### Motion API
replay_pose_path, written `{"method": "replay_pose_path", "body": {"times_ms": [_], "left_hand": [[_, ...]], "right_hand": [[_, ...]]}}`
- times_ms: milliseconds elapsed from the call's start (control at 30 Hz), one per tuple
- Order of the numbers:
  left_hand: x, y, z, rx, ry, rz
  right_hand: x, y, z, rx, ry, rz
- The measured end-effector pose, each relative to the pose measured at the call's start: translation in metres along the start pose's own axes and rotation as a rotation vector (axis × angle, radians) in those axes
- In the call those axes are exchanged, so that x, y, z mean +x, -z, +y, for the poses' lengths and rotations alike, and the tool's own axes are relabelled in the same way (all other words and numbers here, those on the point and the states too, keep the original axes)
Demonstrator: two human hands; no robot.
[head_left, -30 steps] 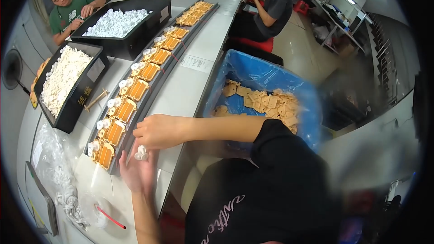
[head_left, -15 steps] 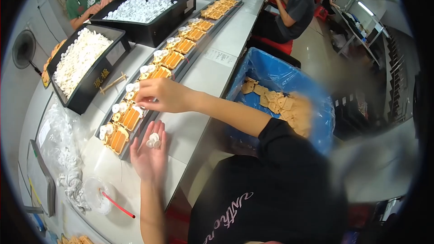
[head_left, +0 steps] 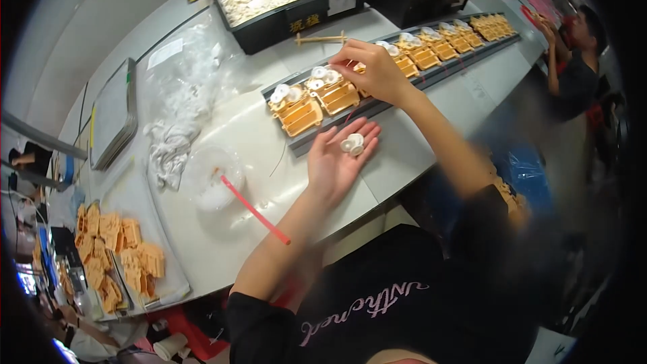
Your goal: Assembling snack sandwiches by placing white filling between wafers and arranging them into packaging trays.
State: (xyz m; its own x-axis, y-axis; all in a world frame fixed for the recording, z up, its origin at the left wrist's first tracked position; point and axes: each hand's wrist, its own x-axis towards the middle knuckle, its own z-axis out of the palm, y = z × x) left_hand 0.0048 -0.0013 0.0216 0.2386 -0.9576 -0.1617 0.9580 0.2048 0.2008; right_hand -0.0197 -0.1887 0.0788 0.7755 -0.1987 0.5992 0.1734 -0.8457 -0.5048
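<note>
A row of orange plastic housings (head_left: 301, 117), each with white round parts (head_left: 286, 94) at its far side, lies in a long grey channel (head_left: 304, 144). My left hand (head_left: 331, 170) is palm up just in front of the channel, fingers extended, with several small white round plastic pieces (head_left: 352, 145) resting in it. Over the second housing (head_left: 339, 98) from the near left end is my right hand (head_left: 373, 73). Its thumb and fingers are pinched beside the white parts there. Whatever lies between those fingertips is too small to make out.
Behind the channel stand a black bin (head_left: 273, 35) of cream pieces and a black bin (head_left: 404, 12) of pale pieces. A clear round container (head_left: 205, 182) with a red stick (head_left: 257, 213) is left of my left forearm. Orange parts (head_left: 143, 263) lie at the left edge. A person (head_left: 576, 61) sits far right.
The whole view has swung left, bringing the orange parts at the left edge into sight. My right hand still works at the housings; my left hand still carries the white pieces.
</note>
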Motion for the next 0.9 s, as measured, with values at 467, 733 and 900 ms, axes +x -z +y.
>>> {"method": "replay_pose_path", "body": {"times_ms": [467, 733, 900], "left_hand": [[0.001, 0.002, 0.004, 0.022, 0.03, -0.019], [0.0, 0.001, 0.004, 0.037, 0.024, -0.012], [0.0, 0.002, 0.004, 0.059, 0.021, -0.011]], "right_hand": [[0.008, -0.038, 0.009, -0.055, 0.144, 0.007], [0.007, -0.039, 0.006, -0.083, 0.132, -0.008], [0.006, -0.039, 0.008, -0.104, 0.162, -0.022]]}}
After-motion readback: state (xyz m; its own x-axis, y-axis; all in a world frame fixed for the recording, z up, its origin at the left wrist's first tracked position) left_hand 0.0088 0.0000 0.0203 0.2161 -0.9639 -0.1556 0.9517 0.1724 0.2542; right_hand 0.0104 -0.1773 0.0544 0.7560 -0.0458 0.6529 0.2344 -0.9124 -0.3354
